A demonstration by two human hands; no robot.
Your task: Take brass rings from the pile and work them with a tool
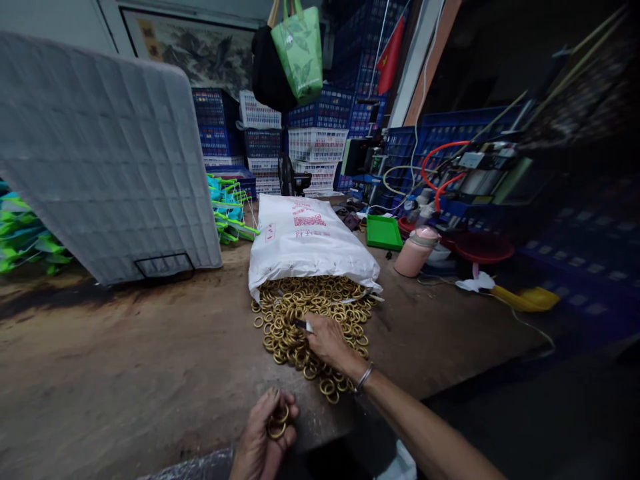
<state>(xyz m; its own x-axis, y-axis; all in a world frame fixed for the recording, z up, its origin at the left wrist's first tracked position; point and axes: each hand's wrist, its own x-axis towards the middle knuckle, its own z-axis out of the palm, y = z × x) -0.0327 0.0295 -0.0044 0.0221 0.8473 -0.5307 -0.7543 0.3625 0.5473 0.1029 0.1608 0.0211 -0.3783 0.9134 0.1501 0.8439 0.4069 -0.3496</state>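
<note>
A heap of brass rings (300,313) spills from the open mouth of a white printed sack (305,240) lying on the brown worktable (125,360). My right hand (327,343) rests on the heap, fingers pinched on a small dark stick-like tool with a white tip (303,325). A bracelet circles that wrist. My left hand (265,430) is close to me at the table's near edge, fingers curled round a few brass rings (277,421).
A grey quilted panel (100,160) leans at the left, green items behind it. A pink flask (416,250), green tray (383,232), red bowl (483,247), yellow scoop (525,299) and a machine with red hoses (475,173) stand at the right. Blue and white crates (315,133) line the back.
</note>
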